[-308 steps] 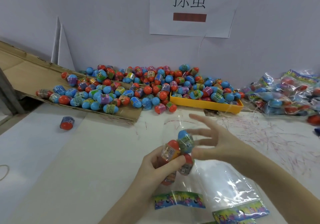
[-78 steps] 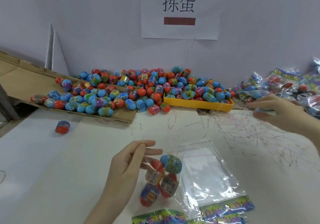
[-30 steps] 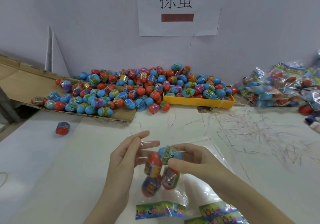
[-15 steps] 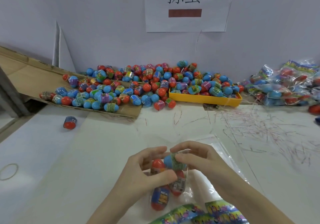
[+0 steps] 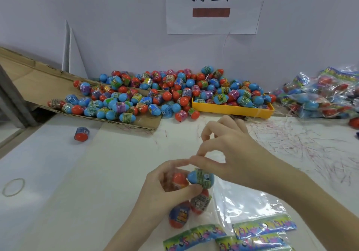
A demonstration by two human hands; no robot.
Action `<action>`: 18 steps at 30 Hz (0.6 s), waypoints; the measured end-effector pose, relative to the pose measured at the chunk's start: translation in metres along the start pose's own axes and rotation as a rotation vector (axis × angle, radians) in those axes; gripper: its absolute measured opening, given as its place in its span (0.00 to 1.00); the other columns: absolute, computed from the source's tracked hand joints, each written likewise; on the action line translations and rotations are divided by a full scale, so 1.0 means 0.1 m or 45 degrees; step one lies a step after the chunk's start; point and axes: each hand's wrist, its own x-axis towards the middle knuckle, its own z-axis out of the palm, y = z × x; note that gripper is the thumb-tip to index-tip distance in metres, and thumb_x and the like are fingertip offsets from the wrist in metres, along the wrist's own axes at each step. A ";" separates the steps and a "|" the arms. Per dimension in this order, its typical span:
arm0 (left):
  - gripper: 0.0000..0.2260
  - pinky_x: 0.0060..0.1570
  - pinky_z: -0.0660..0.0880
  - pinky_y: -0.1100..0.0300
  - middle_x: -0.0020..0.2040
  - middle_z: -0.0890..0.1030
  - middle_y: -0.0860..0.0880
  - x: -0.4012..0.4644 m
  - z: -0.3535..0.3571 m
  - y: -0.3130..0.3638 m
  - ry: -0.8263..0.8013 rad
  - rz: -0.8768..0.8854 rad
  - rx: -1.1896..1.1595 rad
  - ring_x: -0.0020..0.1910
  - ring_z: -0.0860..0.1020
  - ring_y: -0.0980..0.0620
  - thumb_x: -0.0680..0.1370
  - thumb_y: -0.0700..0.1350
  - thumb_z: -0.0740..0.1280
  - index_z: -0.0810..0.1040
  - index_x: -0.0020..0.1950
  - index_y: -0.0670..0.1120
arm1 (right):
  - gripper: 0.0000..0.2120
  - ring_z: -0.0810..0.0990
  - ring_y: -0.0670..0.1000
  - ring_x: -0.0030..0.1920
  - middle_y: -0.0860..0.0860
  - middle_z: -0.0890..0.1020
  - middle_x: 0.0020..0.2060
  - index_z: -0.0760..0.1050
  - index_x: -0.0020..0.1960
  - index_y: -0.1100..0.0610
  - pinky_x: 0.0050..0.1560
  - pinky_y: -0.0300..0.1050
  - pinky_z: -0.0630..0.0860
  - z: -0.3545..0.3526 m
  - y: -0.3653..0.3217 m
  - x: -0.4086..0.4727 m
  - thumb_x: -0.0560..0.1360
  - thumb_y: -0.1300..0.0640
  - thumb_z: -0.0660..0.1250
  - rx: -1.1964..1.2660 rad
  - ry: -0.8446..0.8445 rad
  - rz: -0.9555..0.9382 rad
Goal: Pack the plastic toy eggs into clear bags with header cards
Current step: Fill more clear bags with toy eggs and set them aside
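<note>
Left hand (image 5: 165,190) grips a filled clear bag (image 5: 191,194) near its top, thumb pressed across the front; four toy eggs visible inside: a blue egg (image 5: 201,179) and an orange-tipped egg (image 5: 178,180) above, two more below. The bag's header card (image 5: 194,235) points toward the camera. Right hand (image 5: 231,153) sits just above the bag, thumb and forefinger pinched together at the bag's mouth; what they pinch is too fine to identify. Empty bags with header cards (image 5: 262,225) lie flat on the white worktop (image 5: 97,173), just right of the held bag. Loose egg pile (image 5: 155,95) at the rear spans a cardboard sheet (image 5: 38,80) and a yellow tray (image 5: 233,110). Packed bags (image 5: 320,99) far right. One stray egg (image 5: 81,134) and a rubber band (image 5: 13,186) at left.
</note>
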 end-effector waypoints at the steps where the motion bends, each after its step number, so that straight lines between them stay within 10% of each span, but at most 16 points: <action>1: 0.18 0.30 0.75 0.69 0.34 0.84 0.53 0.00 0.01 0.00 -0.005 0.012 0.003 0.32 0.81 0.60 0.63 0.32 0.76 0.79 0.47 0.49 | 0.18 0.59 0.44 0.46 0.43 0.70 0.41 0.82 0.42 0.49 0.45 0.43 0.51 -0.02 -0.01 0.05 0.73 0.38 0.59 -0.086 -0.071 0.009; 11: 0.23 0.34 0.77 0.68 0.38 0.84 0.52 -0.06 0.07 -0.07 0.044 0.111 0.018 0.36 0.82 0.57 0.58 0.39 0.81 0.79 0.49 0.53 | 0.24 0.61 0.48 0.46 0.47 0.72 0.38 0.61 0.29 0.50 0.35 0.44 0.44 -0.12 -0.12 0.34 0.65 0.31 0.64 -0.431 -0.588 0.031; 18: 0.25 0.35 0.77 0.68 0.41 0.84 0.55 -0.04 0.01 -0.10 -0.061 0.040 -0.058 0.39 0.82 0.58 0.58 0.36 0.80 0.79 0.49 0.55 | 0.23 0.64 0.49 0.48 0.52 0.77 0.44 0.81 0.45 0.58 0.47 0.48 0.49 -0.14 -0.04 0.38 0.73 0.39 0.60 -0.207 -0.627 0.233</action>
